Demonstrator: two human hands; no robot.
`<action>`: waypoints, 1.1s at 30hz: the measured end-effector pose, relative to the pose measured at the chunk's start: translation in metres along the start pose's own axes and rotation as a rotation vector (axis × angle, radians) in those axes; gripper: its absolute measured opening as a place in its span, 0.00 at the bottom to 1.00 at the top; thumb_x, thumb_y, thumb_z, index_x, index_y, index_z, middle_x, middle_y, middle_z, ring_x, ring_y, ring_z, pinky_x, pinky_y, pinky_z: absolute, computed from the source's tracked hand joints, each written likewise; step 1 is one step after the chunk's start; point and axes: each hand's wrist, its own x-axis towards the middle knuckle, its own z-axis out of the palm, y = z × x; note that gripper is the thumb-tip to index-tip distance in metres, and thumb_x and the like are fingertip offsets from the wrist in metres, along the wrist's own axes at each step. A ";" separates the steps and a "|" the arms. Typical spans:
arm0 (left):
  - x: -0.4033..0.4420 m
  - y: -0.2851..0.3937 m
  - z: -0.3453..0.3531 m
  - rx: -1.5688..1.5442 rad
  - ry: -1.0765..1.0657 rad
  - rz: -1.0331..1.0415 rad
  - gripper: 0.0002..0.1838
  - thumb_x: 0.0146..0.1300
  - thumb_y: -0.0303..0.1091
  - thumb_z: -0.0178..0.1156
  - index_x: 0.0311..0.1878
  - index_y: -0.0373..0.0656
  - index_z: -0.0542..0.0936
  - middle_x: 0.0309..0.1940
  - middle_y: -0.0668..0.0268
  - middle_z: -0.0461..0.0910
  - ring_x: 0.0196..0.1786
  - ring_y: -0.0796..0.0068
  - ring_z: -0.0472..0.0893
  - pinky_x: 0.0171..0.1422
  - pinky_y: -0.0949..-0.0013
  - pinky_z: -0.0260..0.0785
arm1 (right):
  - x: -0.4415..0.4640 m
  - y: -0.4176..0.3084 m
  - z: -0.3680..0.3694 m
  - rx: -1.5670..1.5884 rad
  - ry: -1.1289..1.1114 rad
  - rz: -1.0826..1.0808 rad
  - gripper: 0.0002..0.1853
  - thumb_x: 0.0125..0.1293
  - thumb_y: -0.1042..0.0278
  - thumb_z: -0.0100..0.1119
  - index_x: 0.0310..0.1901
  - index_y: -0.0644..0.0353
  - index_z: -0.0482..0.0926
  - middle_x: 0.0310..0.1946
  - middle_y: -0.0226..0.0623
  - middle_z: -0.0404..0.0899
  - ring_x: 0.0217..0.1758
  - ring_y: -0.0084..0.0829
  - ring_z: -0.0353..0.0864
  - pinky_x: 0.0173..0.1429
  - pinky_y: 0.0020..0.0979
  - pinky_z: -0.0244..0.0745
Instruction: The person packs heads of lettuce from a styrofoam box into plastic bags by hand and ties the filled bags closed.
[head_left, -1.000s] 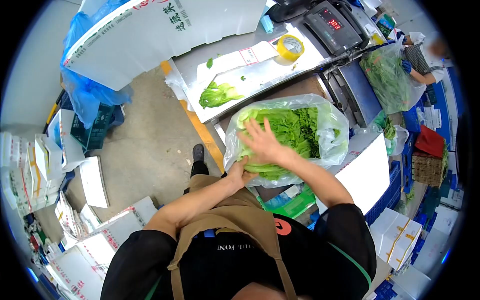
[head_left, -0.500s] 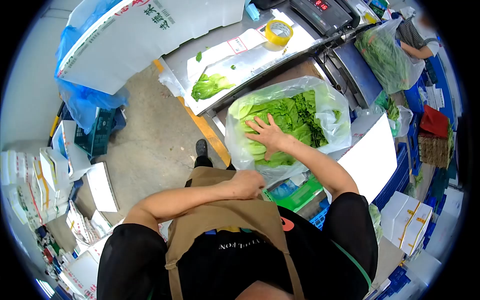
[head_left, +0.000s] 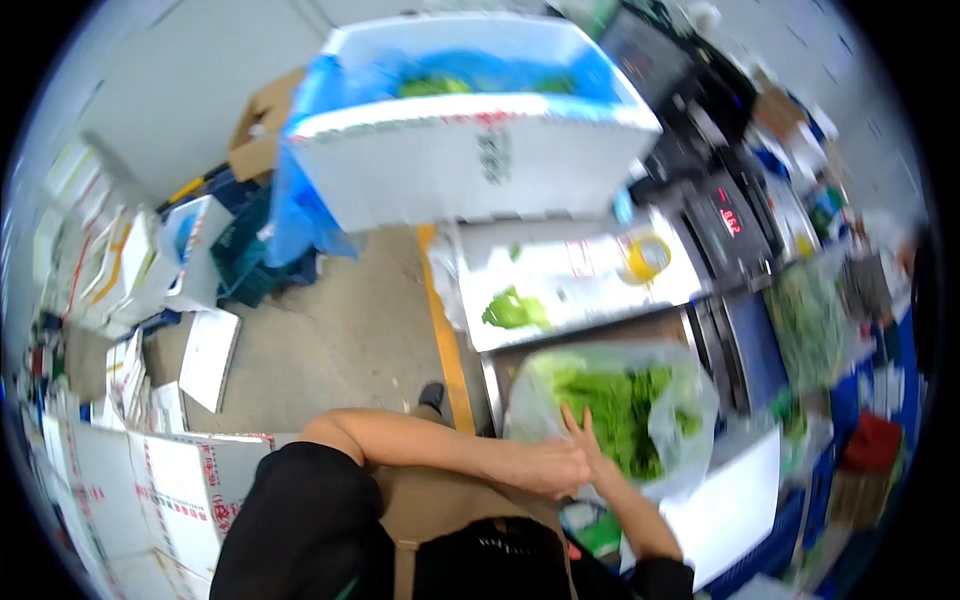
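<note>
Leafy green lettuce [head_left: 610, 400] fills a clear plastic bag [head_left: 690, 420], which gapes at the top beside the metal bench. My right hand [head_left: 590, 445] reaches over the near side of the bag, fingers stretched out and touching the leaves. Crossing in front of my apron, my left hand [head_left: 552, 468] is closed at the bag's near edge, next to my right wrist. What its fingers hold, if anything, is hidden and blurred.
A white foam box [head_left: 400, 170] lined with blue plastic holds more greens at the back. Loose lettuce leaves [head_left: 515, 310], yellow tape [head_left: 647, 258] and a lit digital scale [head_left: 728, 215] are on the bench. Foam boxes [head_left: 130, 480] stand at left.
The view has swung, bringing the inside of the foam box into sight. My left hand has come over to the bag and my right wrist. My right hand has drawn back toward the bag's near side.
</note>
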 end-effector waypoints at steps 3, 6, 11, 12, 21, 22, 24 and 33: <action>-0.022 -0.026 -0.044 -0.035 0.362 0.228 0.12 0.57 0.31 0.60 0.43 0.37 0.76 0.37 0.53 0.78 0.40 0.51 0.79 0.42 0.54 0.73 | -0.011 0.014 0.000 1.147 0.069 0.300 0.27 0.60 0.49 0.55 0.60 0.49 0.72 0.69 0.43 0.60 0.75 0.47 0.47 0.72 0.61 0.42; -0.075 -0.040 -0.150 0.010 0.352 0.225 0.15 0.59 0.30 0.60 0.50 0.37 0.76 0.40 0.52 0.78 0.43 0.51 0.79 0.44 0.55 0.73 | 0.020 0.037 -0.125 0.787 -0.312 0.367 0.25 0.59 0.54 0.57 0.56 0.56 0.74 0.61 0.47 0.69 0.65 0.48 0.64 0.64 0.57 0.57; -0.176 -0.093 -0.345 0.279 0.747 -0.040 0.11 0.62 0.29 0.59 0.46 0.36 0.81 0.36 0.57 0.84 0.34 0.67 0.84 0.40 0.68 0.77 | 0.044 0.091 -0.270 0.749 -0.216 0.514 0.24 0.57 0.53 0.66 0.48 0.63 0.80 0.37 0.51 0.82 0.41 0.45 0.83 0.45 0.38 0.76; -0.191 -0.117 -0.380 0.313 0.733 -0.186 0.13 0.60 0.27 0.60 0.47 0.36 0.81 0.36 0.56 0.84 0.35 0.70 0.84 0.40 0.68 0.77 | 0.049 0.100 -0.287 0.815 -0.016 0.471 0.21 0.55 0.59 0.67 0.47 0.65 0.79 0.36 0.48 0.83 0.38 0.41 0.84 0.43 0.35 0.77; -0.205 -0.364 -0.480 0.559 -0.221 -0.493 0.25 0.53 0.40 0.69 0.54 0.41 0.78 0.45 0.54 0.81 0.49 0.55 0.80 0.52 0.58 0.72 | 0.254 0.172 -0.430 0.775 0.641 0.361 0.16 0.52 0.68 0.61 0.42 0.69 0.78 0.30 0.45 0.82 0.32 0.38 0.82 0.40 0.30 0.74; -0.199 -0.383 -0.473 0.512 -0.273 -0.437 0.29 0.52 0.42 0.70 0.56 0.40 0.76 0.48 0.54 0.79 0.52 0.55 0.78 0.55 0.57 0.71 | 0.283 0.181 -0.441 0.749 0.646 0.328 0.16 0.51 0.69 0.60 0.41 0.70 0.79 0.31 0.47 0.82 0.33 0.40 0.82 0.41 0.31 0.75; -0.185 -0.415 -0.451 0.429 -0.371 -0.320 0.36 0.49 0.45 0.71 0.60 0.40 0.72 0.54 0.55 0.75 0.58 0.54 0.74 0.59 0.56 0.68 | 0.332 0.202 -0.456 0.648 0.552 0.302 0.16 0.49 0.73 0.61 0.41 0.70 0.78 0.33 0.47 0.82 0.34 0.41 0.82 0.41 0.31 0.75; -0.150 -0.432 -0.405 0.526 -0.670 -0.124 0.67 0.34 0.53 0.78 0.74 0.52 0.45 0.61 0.51 0.64 0.67 0.52 0.60 0.69 0.54 0.55 | 0.462 0.252 -0.429 0.624 0.357 0.252 0.13 0.58 0.74 0.61 0.44 0.69 0.78 0.36 0.50 0.81 0.37 0.43 0.82 0.41 0.37 0.75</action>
